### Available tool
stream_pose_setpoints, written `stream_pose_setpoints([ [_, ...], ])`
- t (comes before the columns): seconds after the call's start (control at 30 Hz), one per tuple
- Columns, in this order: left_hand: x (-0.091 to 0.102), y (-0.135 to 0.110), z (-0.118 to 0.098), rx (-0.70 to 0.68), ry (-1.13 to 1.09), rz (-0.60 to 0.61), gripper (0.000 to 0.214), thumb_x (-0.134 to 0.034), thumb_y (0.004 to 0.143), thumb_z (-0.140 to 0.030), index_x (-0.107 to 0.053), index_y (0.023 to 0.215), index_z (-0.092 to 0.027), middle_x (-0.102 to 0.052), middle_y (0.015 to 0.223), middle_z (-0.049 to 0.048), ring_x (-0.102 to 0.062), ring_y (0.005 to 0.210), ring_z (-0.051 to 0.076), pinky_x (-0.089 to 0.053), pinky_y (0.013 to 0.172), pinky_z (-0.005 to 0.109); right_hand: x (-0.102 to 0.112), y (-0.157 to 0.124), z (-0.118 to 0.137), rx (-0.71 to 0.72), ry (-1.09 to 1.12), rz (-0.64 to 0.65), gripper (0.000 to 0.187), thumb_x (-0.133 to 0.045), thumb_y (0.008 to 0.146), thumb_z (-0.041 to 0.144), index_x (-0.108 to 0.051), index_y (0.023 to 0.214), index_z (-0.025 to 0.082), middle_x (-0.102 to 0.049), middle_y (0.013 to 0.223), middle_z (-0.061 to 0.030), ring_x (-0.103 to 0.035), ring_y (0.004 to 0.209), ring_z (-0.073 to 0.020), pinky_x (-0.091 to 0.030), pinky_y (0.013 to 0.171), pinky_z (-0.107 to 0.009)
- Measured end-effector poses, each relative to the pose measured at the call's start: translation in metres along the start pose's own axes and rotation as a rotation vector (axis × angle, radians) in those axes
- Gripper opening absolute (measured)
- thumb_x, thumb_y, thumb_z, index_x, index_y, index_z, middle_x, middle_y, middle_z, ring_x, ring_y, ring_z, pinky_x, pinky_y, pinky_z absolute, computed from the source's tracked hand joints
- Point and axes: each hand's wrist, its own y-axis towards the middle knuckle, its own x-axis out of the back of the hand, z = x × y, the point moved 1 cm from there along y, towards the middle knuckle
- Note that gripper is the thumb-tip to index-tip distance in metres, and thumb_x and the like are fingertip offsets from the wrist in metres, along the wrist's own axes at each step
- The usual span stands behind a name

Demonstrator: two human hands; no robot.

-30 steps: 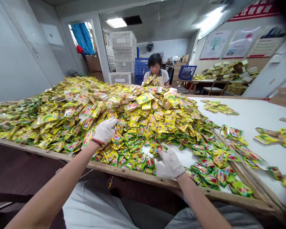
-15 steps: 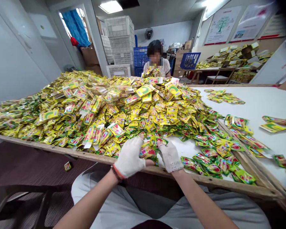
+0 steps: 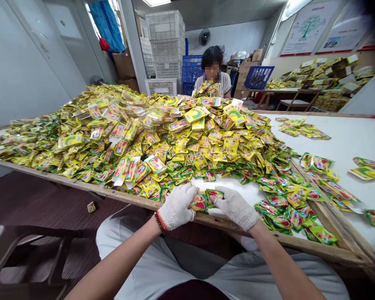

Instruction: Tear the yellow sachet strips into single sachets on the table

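My left hand [image 3: 178, 207], in a white knitted glove, is closed on yellow-and-green snack packets [image 3: 199, 202] just above the table's front edge. The thumb is below them and the fingers above; how many are in the grip is hidden. My right hand [image 3: 237, 207], gloved with a bare thumb tip showing, pinches a small green-and-red packet [image 3: 214, 194] right beside them. A big heap of similar packets [image 3: 181, 143] rises behind both hands. To the right of my right hand lies a looser group of green packets [image 3: 281, 216].
A wooden rim [image 3: 118, 194] edges the white table. A raised wooden strip [image 3: 325, 216] divides it at right, with more packets beyond. Across the heap sits a person [image 3: 226, 83] holding packets. Crates [image 3: 164, 46] stand behind; a dark stool [image 3: 34, 250] is at lower left.
My left hand has closed around the packets, its thumb drawn in. My right hand has turned and now pinches a packet beside it. The view has shifted slightly.
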Motion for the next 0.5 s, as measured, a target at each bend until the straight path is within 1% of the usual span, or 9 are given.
stream_pose_setpoints([
  [0.07, -0.004, 0.001, -0.002, -0.005, -0.025, -0.011, 0.063, -0.064, 0.062, -0.021, -0.047, 0.123, -0.018, -0.052, 0.121, 0.0112, -0.05, 0.113, 0.028, -0.042, 0.096, 0.039, 0.004, 0.002, 0.007, 0.051, -0.089, 0.016, 0.026, -0.05, 0.084, 0.032, -0.066, 0.097, 0.017, -0.071, 0.092, -0.0111, -0.063, 0.079, -0.0203, -0.044, 0.072, -0.028],
  [0.13, -0.006, 0.002, -0.002, 0.012, -0.026, -0.023, 0.063, -0.064, 0.063, -0.022, -0.047, 0.123, -0.017, -0.052, 0.121, 0.0113, -0.05, 0.111, 0.028, -0.043, 0.094, 0.039, 0.009, 0.002, 0.011, 0.067, -0.104, 0.029, 0.022, -0.051, 0.084, 0.029, -0.064, 0.097, 0.017, -0.07, 0.09, -0.0106, -0.062, 0.077, -0.0189, -0.043, 0.069, -0.026],
  [0.2, -0.004, 0.003, -0.001, 0.023, 0.007, -0.027, 0.064, -0.065, 0.064, -0.023, -0.047, 0.125, -0.018, -0.052, 0.119, 0.0107, -0.05, 0.109, 0.028, -0.043, 0.092, 0.04, 0.013, 0.001, 0.011, 0.036, -0.001, 0.116, 0.022, -0.05, 0.085, 0.032, -0.061, 0.098, 0.017, -0.069, 0.082, -0.0075, -0.062, 0.068, -0.0162, -0.041, 0.061, -0.024],
  [0.27, -0.002, 0.004, 0.0, 0.02, 0.044, -0.027, 0.064, -0.065, 0.065, -0.024, -0.047, 0.126, -0.019, -0.052, 0.118, 0.0101, -0.05, 0.107, 0.029, -0.044, 0.09, 0.041, 0.015, -0.001, 0.006, -0.007, 0.104, 0.171, 0.024, -0.046, 0.088, 0.039, -0.058, 0.089, 0.018, -0.065, 0.069, -0.0026, -0.057, 0.056, -0.0135, -0.038, 0.052, -0.022],
  [0.3, -0.002, 0.004, 0.0, 0.011, 0.047, -0.024, 0.064, -0.064, 0.065, -0.024, -0.047, 0.126, -0.019, -0.052, 0.118, 0.0099, -0.05, 0.107, 0.029, -0.044, 0.09, 0.041, 0.015, -0.002, 0.004, -0.01, 0.105, 0.146, 0.025, -0.045, 0.088, 0.04, -0.057, 0.082, 0.019, -0.062, 0.065, -0.0015, -0.055, 0.054, -0.0131, -0.036, 0.051, -0.023],
  [0.33, -0.003, 0.005, -0.001, -0.001, 0.042, -0.022, 0.064, -0.064, 0.065, -0.023, -0.046, 0.127, -0.019, -0.052, 0.118, 0.0098, -0.05, 0.107, 0.029, -0.044, 0.09, 0.041, 0.015, -0.003, 0.003, 0.007, 0.07, 0.089, 0.026, -0.045, 0.088, 0.04, -0.055, 0.075, 0.019, -0.06, 0.063, -0.0018, -0.054, 0.055, -0.0134, -0.035, 0.051, -0.023],
  [0.4, -0.005, 0.005, -0.004, -0.019, 0.014, -0.018, 0.064, -0.063, 0.065, -0.021, -0.046, 0.126, -0.018, -0.052, 0.118, 0.0098, -0.049, 0.109, 0.028, -0.043, 0.092, 0.039, 0.014, -0.003, 0.004, 0.079, -0.018, -0.042, 0.025, -0.049, 0.084, 0.035, -0.054, 0.065, 0.019, -0.06, 0.066, -0.0042, -0.054, 0.062, -0.0153, -0.037, 0.058, -0.026],
  [0.43, -0.006, 0.005, -0.006, -0.02, 0.0, -0.021, 0.064, -0.063, 0.064, -0.02, -0.046, 0.126, -0.018, -0.052, 0.118, 0.0099, -0.049, 0.109, 0.027, -0.043, 0.093, 0.039, 0.013, -0.002, 0.006, 0.107, -0.026, -0.067, 0.024, -0.051, 0.083, 0.032, -0.055, 0.064, 0.019, -0.061, 0.068, -0.0053, -0.054, 0.065, -0.0162, -0.037, 0.06, -0.027],
  [0.5, -0.008, 0.005, -0.008, 0.004, -0.012, -0.042, 0.065, -0.063, 0.064, -0.02, -0.045, 0.127, -0.017, -0.051, 0.12, 0.0104, -0.048, 0.109, 0.027, -0.043, 0.093, 0.039, 0.012, -0.002, 0.009, 0.083, 0.087, -0.025, 0.02, -0.05, 0.082, 0.031, -0.061, 0.071, 0.018, -0.063, 0.071, -0.0054, -0.055, 0.065, -0.0162, -0.038, 0.06, -0.027],
])
